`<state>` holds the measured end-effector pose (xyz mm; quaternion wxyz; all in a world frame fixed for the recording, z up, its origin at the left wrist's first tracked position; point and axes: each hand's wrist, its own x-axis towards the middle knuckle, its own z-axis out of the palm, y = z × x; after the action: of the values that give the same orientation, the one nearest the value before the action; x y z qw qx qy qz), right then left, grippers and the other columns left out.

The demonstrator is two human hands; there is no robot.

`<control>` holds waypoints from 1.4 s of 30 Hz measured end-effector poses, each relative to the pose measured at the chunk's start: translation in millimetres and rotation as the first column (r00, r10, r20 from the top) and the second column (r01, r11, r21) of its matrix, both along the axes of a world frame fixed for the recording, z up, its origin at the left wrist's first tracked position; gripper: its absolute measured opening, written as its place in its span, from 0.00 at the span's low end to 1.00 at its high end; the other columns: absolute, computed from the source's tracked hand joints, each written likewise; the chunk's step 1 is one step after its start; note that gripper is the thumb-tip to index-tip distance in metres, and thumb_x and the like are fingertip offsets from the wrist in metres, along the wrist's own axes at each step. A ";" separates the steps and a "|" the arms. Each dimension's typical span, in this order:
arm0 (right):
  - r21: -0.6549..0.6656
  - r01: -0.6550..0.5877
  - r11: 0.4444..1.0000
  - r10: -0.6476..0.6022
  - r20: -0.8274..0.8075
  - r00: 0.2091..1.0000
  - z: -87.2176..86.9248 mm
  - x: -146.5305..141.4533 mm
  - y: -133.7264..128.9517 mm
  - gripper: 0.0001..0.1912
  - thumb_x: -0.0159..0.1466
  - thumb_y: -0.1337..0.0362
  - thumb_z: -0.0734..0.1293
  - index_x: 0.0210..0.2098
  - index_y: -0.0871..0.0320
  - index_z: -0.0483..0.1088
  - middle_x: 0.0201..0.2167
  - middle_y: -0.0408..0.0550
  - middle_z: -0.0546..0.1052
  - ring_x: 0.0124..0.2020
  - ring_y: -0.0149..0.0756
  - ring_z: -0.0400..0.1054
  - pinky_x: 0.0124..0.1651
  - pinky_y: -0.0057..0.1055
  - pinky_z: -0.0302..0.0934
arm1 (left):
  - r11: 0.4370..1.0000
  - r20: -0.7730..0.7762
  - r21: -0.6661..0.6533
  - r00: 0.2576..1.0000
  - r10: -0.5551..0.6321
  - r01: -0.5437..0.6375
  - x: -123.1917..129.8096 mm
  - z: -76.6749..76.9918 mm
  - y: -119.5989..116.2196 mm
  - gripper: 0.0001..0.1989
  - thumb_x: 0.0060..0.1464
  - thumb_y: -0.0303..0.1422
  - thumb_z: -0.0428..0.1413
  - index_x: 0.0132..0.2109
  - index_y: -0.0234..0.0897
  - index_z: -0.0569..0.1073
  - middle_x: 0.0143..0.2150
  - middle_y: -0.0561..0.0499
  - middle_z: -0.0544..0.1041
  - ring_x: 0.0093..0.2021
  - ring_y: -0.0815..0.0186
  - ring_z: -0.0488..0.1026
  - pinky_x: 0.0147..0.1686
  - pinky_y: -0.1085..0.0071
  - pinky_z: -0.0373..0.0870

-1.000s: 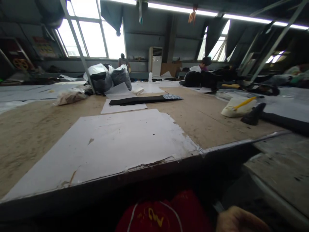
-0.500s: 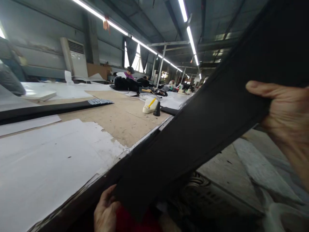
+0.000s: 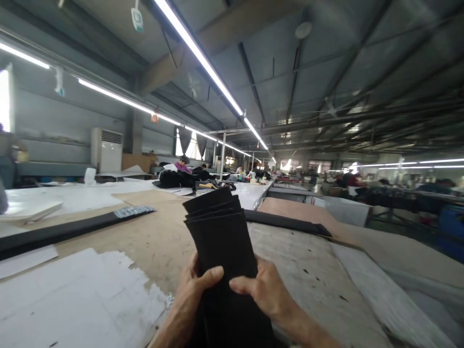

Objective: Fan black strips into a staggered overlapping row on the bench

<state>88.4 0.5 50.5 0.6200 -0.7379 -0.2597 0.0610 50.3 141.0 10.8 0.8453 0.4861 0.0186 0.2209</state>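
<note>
Left grip [image 3: 190, 286]: is holding the left edge of the black strips [image 3: 225, 244].
Right grip [image 3: 268, 291]: is holding their right edge.
Strips: are leaning, stacked, between both grips.
Paper [image 3: 72, 295]: is lying leftward on the tabletop [image 3: 165, 237].

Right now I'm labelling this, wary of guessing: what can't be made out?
Layered, flat black material: lower end, cut off by the head view's bottom edge.
Left hand and right hand: most fingers, head view, hidden behind that material.
Pale patch on the long black strip: detail blurred, head view.

Left hand [image 3: 191, 286] and right hand [image 3: 270, 291] grip black strips [image 3: 223, 241] (top ends staggered).
</note>
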 end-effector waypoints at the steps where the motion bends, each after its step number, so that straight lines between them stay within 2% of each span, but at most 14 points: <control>1: -0.006 -0.013 1.000 0.013 -0.021 1.000 -4.8 -1.6 0.7 0.15 0.45 0.73 0.66 0.34 0.61 0.70 0.24 0.39 0.74 0.24 0.29 0.65 0.25 0.23 0.57 | 0.999 -0.007 -0.035 0.999 -0.038 0.038 6.4 -0.6 -1.2 0.35 0.27 0.39 0.68 0.46 0.30 0.70 0.42 0.38 0.75 0.42 0.47 0.73 0.42 0.56 0.70; 4: -0.009 -0.048 0.999 0.047 -0.097 0.994 -17.6 -3.7 -2.1 0.17 0.44 0.73 0.65 0.36 0.61 0.70 0.25 0.41 0.74 0.25 0.32 0.67 0.26 0.25 0.59 | 0.988 -0.050 -0.098 0.991 -0.121 0.116 14.6 -19.5 -7.3 0.26 0.32 0.37 0.67 0.40 0.27 0.72 0.35 0.37 0.77 0.34 0.50 0.75 0.37 0.57 0.72; 9: 0.004 -0.116 0.993 0.114 -0.228 0.967 -48.0 -1.8 -13.5 0.24 0.43 0.71 0.64 0.41 0.62 0.70 0.29 0.44 0.76 0.31 0.38 0.70 0.29 0.26 0.62 | 0.974 -0.081 -0.154 0.981 -0.178 0.164 9.2 -58.3 -17.2 0.25 0.32 0.38 0.68 0.38 0.27 0.74 0.33 0.38 0.77 0.34 0.50 0.75 0.35 0.59 0.72; 13: -0.018 -0.087 0.996 0.076 -0.322 0.944 -67.6 -6.9 -19.8 0.22 0.43 0.71 0.65 0.39 0.63 0.71 0.27 0.44 0.76 0.27 0.35 0.69 0.27 0.26 0.60 | 0.971 -0.145 -0.177 0.972 -0.188 0.161 2.1 -74.5 -21.4 0.23 0.32 0.37 0.68 0.36 0.27 0.74 0.31 0.39 0.77 0.32 0.51 0.75 0.32 0.62 0.72; 16: -0.007 -0.063 0.998 0.055 -0.401 0.914 -71.6 -14.9 -21.0 0.21 0.43 0.70 0.65 0.39 0.64 0.71 0.23 0.44 0.75 0.25 0.35 0.68 0.26 0.27 0.61 | 0.969 -0.195 -0.194 0.962 -0.191 0.153 -3.9 -81.5 -24.6 0.21 0.34 0.37 0.67 0.36 0.27 0.74 0.31 0.40 0.77 0.29 0.53 0.74 0.30 0.62 0.72; 21: 0.020 -0.011 1.000 0.018 -0.414 0.910 -78.0 -21.0 -21.5 0.25 0.44 0.68 0.67 0.44 0.63 0.68 0.28 0.46 0.76 0.31 0.42 0.71 0.33 0.31 0.64 | 0.971 -0.197 -0.200 0.965 -0.170 0.131 -9.9 -92.1 -27.5 0.23 0.34 0.37 0.67 0.38 0.29 0.74 0.32 0.41 0.77 0.31 0.54 0.75 0.34 0.61 0.72; 26: -0.017 -0.025 1.000 0.016 -0.405 0.914 -92.3 -19.7 -25.5 0.25 0.44 0.66 0.67 0.43 0.63 0.68 0.31 0.49 0.77 0.32 0.43 0.71 0.33 0.32 0.64 | 0.975 -0.171 -0.192 0.974 -0.148 0.114 -11.5 -103.5 -28.5 0.23 0.33 0.37 0.67 0.38 0.30 0.73 0.34 0.42 0.77 0.34 0.55 0.74 0.37 0.63 0.72; 32: -0.033 -0.068 0.997 0.047 -0.436 0.899 -105.1 -20.0 -33.4 0.26 0.44 0.63 0.68 0.44 0.62 0.68 0.31 0.49 0.77 0.34 0.45 0.71 0.33 0.32 0.64 | 0.976 -0.166 -0.189 0.977 -0.137 0.105 -16.1 -114.2 -33.8 0.23 0.33 0.35 0.67 0.39 0.29 0.73 0.33 0.41 0.76 0.34 0.55 0.74 0.34 0.65 0.71; 38: -0.018 -0.074 0.997 0.058 -0.456 0.888 -116.4 -18.9 -38.0 0.28 0.44 0.62 0.69 0.46 0.60 0.68 0.35 0.49 0.77 0.36 0.46 0.71 0.36 0.33 0.65 | 0.974 -0.181 -0.200 0.973 -0.143 0.106 -17.9 -121.2 -36.0 0.21 0.34 0.33 0.66 0.38 0.29 0.73 0.33 0.40 0.77 0.33 0.54 0.74 0.32 0.65 0.71; 42: 0.044 -0.062 0.997 0.075 -0.455 0.887 -118.8 -20.3 -36.0 0.31 0.46 0.57 0.70 0.48 0.61 0.67 0.37 0.50 0.77 0.39 0.47 0.71 0.38 0.34 0.65 | 0.965 -0.190 -0.235 0.969 -0.160 0.114 -19.8 -123.2 -32.8 0.21 0.33 0.32 0.66 0.38 0.29 0.73 0.33 0.41 0.77 0.33 0.53 0.75 0.32 0.64 0.71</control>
<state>68.1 -35.5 -68.3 0.6713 -0.6845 -0.1337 0.2507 30.4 108.3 -112.4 0.9011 0.4090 0.0974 0.1063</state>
